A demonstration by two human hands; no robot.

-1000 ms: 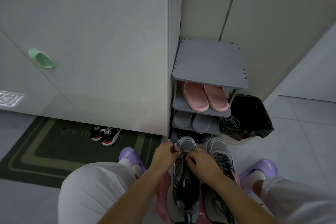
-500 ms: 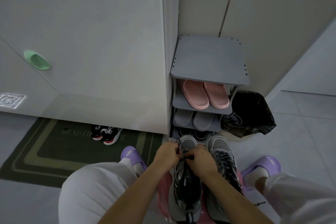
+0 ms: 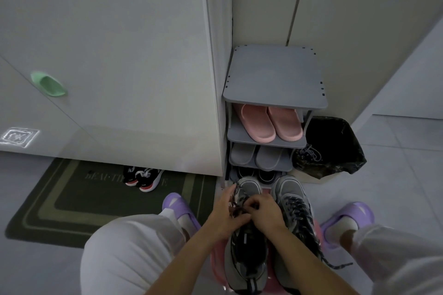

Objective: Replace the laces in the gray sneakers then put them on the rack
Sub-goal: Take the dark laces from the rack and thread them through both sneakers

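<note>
Both gray sneakers stand side by side on a pink stool [image 3: 217, 256], toes toward the shoe rack [image 3: 275, 74] just ahead.

Left hand [image 3: 224, 213] and right hand [image 3: 267, 211] meet over the eyelets of the left sneaker [image 3: 249, 185]. Each grip is narrow, pinching the dark lace [image 3: 236, 208].

The right sneaker [image 3: 291, 190] looks fully laced, with one end trailing loose.

My read: the lace is limp and light and will slide, so I'd pinch it close to the tip. The shoes look light, with soft uppers and firm soles. I'd lift them by the heel collar.
</note>
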